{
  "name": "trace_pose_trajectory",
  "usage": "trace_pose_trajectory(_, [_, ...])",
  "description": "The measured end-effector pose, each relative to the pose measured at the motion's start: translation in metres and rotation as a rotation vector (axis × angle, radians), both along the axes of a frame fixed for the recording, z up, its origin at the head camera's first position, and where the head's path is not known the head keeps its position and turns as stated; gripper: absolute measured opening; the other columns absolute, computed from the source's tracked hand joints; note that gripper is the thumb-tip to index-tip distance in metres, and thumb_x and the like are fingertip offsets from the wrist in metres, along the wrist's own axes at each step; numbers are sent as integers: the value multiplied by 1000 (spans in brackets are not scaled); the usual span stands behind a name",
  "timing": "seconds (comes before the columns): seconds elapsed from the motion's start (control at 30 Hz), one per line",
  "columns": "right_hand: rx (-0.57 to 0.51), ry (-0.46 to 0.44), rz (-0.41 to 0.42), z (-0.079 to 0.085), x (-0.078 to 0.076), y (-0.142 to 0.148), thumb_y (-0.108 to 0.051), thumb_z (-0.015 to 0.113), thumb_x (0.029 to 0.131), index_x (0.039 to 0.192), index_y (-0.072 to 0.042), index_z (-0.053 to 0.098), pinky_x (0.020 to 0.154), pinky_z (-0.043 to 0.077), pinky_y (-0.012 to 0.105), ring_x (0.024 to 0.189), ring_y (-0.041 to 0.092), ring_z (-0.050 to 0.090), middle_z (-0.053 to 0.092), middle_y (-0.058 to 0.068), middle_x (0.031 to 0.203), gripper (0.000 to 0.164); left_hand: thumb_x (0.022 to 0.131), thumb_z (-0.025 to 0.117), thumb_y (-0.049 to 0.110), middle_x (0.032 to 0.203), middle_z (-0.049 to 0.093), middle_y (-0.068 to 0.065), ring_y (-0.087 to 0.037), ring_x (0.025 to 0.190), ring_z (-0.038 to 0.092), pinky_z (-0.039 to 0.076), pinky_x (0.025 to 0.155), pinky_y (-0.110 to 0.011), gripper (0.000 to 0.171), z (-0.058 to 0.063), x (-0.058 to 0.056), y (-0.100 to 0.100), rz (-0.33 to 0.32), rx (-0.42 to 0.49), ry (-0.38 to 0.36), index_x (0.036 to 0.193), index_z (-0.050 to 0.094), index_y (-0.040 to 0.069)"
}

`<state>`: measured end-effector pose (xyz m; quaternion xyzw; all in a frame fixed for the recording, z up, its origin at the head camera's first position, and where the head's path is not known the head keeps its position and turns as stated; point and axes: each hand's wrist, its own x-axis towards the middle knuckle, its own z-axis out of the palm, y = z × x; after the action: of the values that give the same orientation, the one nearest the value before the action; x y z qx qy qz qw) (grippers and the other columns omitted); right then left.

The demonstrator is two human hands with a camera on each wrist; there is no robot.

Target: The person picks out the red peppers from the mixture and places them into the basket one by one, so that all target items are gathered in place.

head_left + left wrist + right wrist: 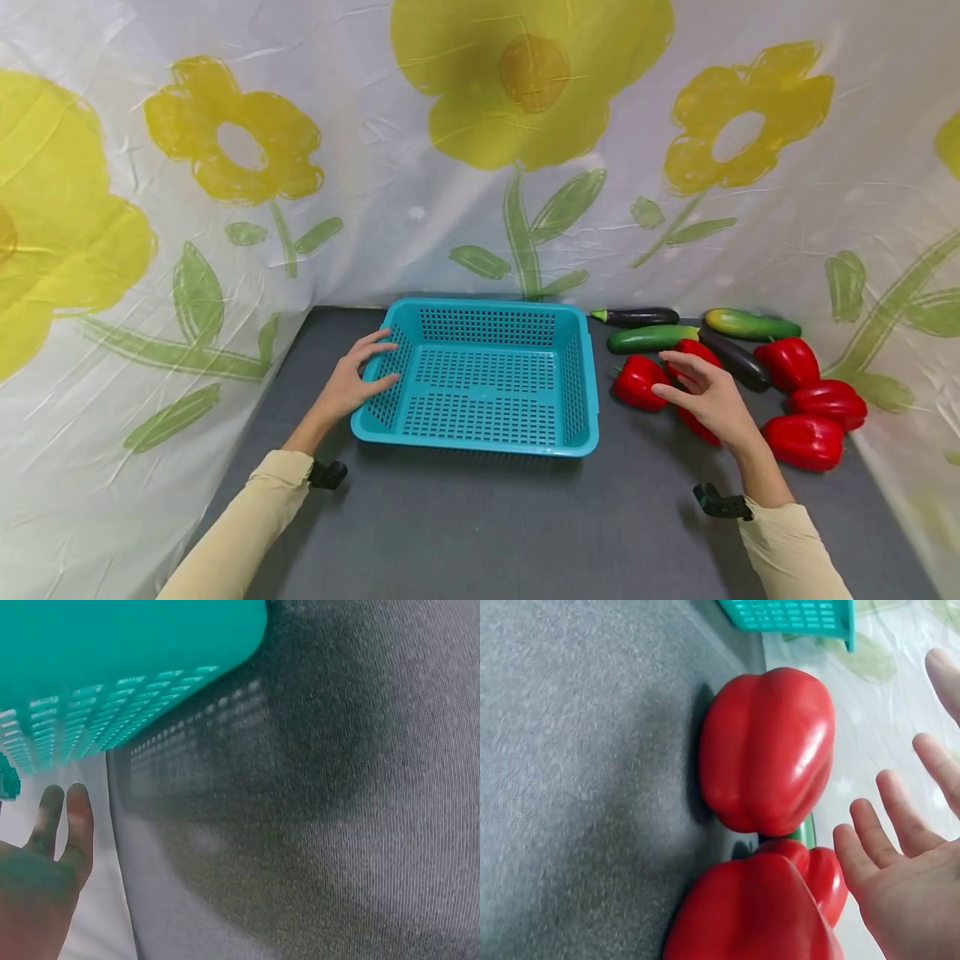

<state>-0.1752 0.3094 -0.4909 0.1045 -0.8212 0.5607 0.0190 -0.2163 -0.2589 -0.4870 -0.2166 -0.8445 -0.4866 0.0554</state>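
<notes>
A turquoise plastic basket [480, 450] with slotted walls stands on the dark grey table, with nothing in it. My left hand [352, 379] is at its left side, fingers spread over the rim and thumb toward the inside. In the left wrist view, two fingers [79, 825] extend beside the basket's slotted wall [112, 705]. My right hand [708, 396] hovers over red bell peppers with fingers extended and holds nothing. Nearest to it is a red bell pepper [639, 383], also large in the right wrist view; others lie partly hidden under the hand.
Further right lie more red bell peppers [804, 442]. Behind them are a dark eggplant [735, 360], a yellow-green cucumber [752, 324], a green cucumber [651, 337] and another slim eggplant [641, 317]. A flower-printed curtain [360, 208] hangs along the table's back edge.
</notes>
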Motion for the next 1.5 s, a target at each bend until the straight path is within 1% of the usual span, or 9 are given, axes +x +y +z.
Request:
trace_pose_trajectory(0.23, [0,30,21,-2,-8,-10,-11,79,90,142,-7,58,108,36,40,133,36,46,54,11,141,57,88,76,-1,156,34,-23,-44,145,24,28,102,-72,45,-18,-11,-9,19,-62,24,130,63,-6])
trace_pose_trajectory(0.37, [6,28,22,-4,-13,-16,-12,79,89,144,-8,56,109,32,53,133,35,44,53,9,142,60,88,76,1,156,35,-21,-43,145,24,28,102,-73,43,-21,-13,-11,6,-55,34,129,64,-4])
trace_pose_trajectory(0.53, [8,25,11,-8,-20,-21,-12,80,88,144,-7,56,108,29,63,133,38,41,50,16,143,61,87,76,-1,155,34,-25,-47,144,24,28,99,-75,42,-23,-14,-11,5,-76,57,127,63,-7])
trace_pose_trajectory(0.67, [19,2,4,-10,-23,-23,-13,80,88,143,-5,55,108,29,63,133,39,41,48,20,145,61,89,75,0,156,33,-24,-46,145,24,27,100,-75,41,-23,-15,-11,13,-86,52,127,64,-6])
trace_pose_trajectory(0.77, [39,-26,-1,-13,-24,-24,-16,80,89,144,-5,54,105,35,60,132,37,42,50,17,145,62,91,74,2,157,33,-21,-43,146,23,26,101,-74,39,-25,-15,-12,14,-83,45,128,64,-2])
trace_pose_trajectory(0.9, [84,-61,-13,-18,-25,-25,-18,81,88,145,-7,53,92,48,52,127,37,43,51,16,143,64,91,72,3,158,32,-20,-42,146,22,26,102,-74,39,-27,-16,-12,23,-90,34,129,64,-3])
trace_pose_trajectory(1.0, [115,-78,-22,-21,-26,-25,-18,82,87,146,-7,52,86,49,47,126,38,42,50,17,143,67,92,72,3,158,32,-19,-41,147,22,26,104,-72,39,-29,-16,-12,35,-94,21,129,63,-3])
trace_pose_trajectory(1.27, [153,-78,4,-25,-30,-26,-12,82,86,147,-6,51,88,48,55,125,42,43,50,20,142,69,91,71,1,157,32,-21,-43,145,24,26,103,-72,37,-27,-13,-9,46,-73,38,127,63,-6])
trace_pose_trajectory(1.5, [208,-84,0,-25,-32,-26,-11,83,85,144,-6,54,88,48,56,122,41,44,52,19,139,66,91,68,-2,157,33,-22,-42,145,25,27,105,-69,35,-28,-12,-9,59,-67,53,126,65,-3])
